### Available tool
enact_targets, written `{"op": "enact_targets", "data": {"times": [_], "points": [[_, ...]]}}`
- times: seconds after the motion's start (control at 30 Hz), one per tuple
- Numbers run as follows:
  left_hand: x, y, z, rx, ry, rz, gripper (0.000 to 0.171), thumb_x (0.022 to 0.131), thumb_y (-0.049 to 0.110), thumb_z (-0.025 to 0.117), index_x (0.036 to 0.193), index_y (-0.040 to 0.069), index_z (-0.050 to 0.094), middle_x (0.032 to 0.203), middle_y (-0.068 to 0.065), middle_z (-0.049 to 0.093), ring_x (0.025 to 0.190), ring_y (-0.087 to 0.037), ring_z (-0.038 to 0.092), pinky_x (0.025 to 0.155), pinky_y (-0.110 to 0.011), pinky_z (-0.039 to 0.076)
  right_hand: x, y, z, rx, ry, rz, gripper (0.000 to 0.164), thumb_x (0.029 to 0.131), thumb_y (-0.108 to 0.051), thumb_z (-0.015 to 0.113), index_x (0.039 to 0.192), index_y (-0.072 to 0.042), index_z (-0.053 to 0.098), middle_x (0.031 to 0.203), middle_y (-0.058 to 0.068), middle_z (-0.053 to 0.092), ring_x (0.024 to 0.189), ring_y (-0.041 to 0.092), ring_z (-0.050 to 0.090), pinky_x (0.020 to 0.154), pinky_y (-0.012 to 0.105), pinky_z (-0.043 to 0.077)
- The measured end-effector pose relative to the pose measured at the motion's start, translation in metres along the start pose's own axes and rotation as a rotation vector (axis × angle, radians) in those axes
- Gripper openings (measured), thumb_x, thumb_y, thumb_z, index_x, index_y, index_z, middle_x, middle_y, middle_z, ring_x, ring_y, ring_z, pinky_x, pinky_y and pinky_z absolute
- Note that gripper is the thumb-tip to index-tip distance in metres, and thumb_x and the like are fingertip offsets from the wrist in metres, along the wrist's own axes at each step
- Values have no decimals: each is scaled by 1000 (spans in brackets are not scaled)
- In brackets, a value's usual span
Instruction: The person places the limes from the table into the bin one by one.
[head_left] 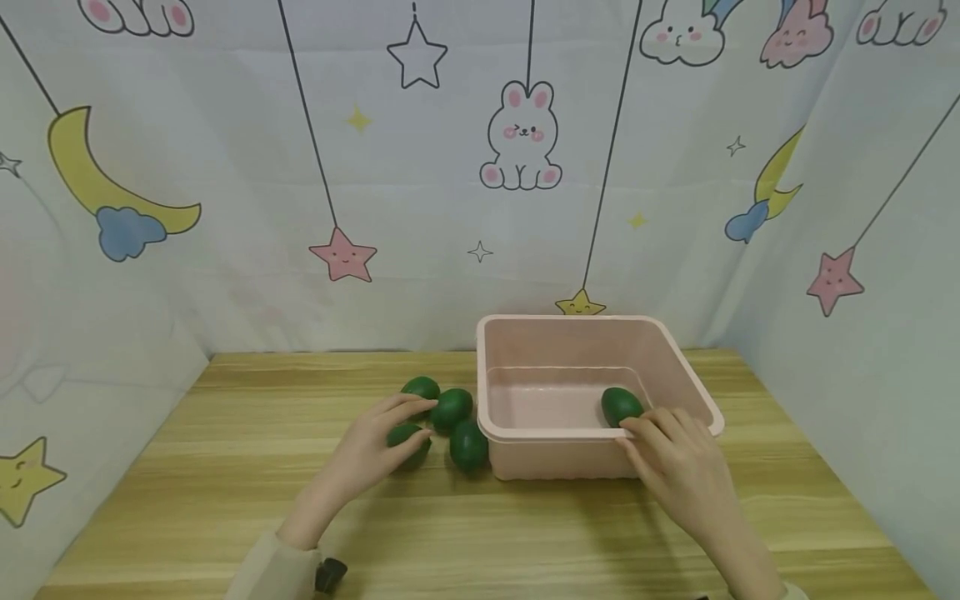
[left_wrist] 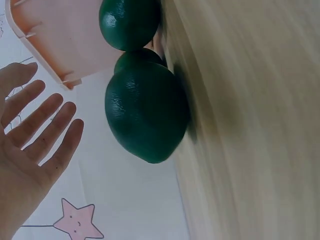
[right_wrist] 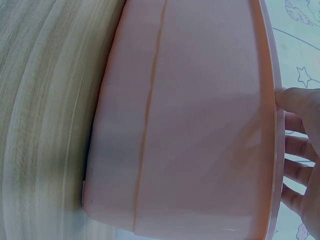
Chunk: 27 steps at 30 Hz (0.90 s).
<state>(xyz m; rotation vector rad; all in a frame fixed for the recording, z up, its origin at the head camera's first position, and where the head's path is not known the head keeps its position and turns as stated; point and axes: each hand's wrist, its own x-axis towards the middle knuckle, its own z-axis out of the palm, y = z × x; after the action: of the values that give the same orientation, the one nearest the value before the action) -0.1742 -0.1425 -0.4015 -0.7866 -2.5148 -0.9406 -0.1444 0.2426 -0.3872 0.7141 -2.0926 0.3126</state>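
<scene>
Four green fruits lay clustered on the worktop, between twelve and four o'clock of the spread, relaxed fingers of the left hand, one partly beneath its thumb. A fifth fruit sat inside the pink bin, at eleven o'clock from the right hand, whose fingers gripped the bin's near edge. All looked dark, glossy and egg-shaped.

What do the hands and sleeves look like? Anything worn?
Bare left hand and right hand, no gloves or rings visible. Pale cream left sleeve; only a sliver of similar right sleeve shows. Small black piece by the left sleeve, unidentifiable.
</scene>
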Motion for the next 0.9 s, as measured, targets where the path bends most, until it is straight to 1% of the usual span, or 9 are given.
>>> {"op": "enact_targets", "data": {"times": [0.23,0.33,0.4,0.63,0.77,0.9], "points": [[-2,-13,6,5,27,-17,40,85,15,73,123,11,64,118,-3,66,108,-23,64,90,-41,55,0,0,1,-3,7,-3,47,100,-45,42,91,-9,71,83,3,63,78,21,54,67,32,40],[-3,-18,8,3,26,-28,40,85,16,72,123,10,64,118,-4,66,108,-24,64,90,-41,54,0,0,1,-4,4,0,48,100,-45,42,92,-9,71,83,3,63,78,21,54,67,32,40],[-3,-21,9,4,16,-47,39,86,18,71,124,10,64,118,-5,66,109,-25,64,91,-43,54,-1,0,1,-6,0,2,48,100,-45,42,92,-8,71,83,3,63,78,21,54,66,32,40],[-7,-30,9,-12,-33,-149,41,88,22,69,128,13,61,125,-7,62,116,-31,59,96,-51,50,-2,0,0,-12,-42,21,50,101,-46,40,92,-8,71,84,4,63,79,21,54,70,31,40],[-8,-33,9,-20,-55,-177,43,88,23,69,129,14,60,126,-8,61,117,-31,58,97,-52,49,-1,1,0,-15,-43,11,49,101,-46,40,92,-8,71,83,4,63,79,21,54,69,31,40],[-7,-35,10,-34,-98,-205,45,87,24,70,130,13,59,126,-8,60,116,-31,58,97,-51,49,-2,1,0,-17,-37,4,49,101,-46,41,92,-8,71,83,4,63,79,22,54,68,33,41]]}}
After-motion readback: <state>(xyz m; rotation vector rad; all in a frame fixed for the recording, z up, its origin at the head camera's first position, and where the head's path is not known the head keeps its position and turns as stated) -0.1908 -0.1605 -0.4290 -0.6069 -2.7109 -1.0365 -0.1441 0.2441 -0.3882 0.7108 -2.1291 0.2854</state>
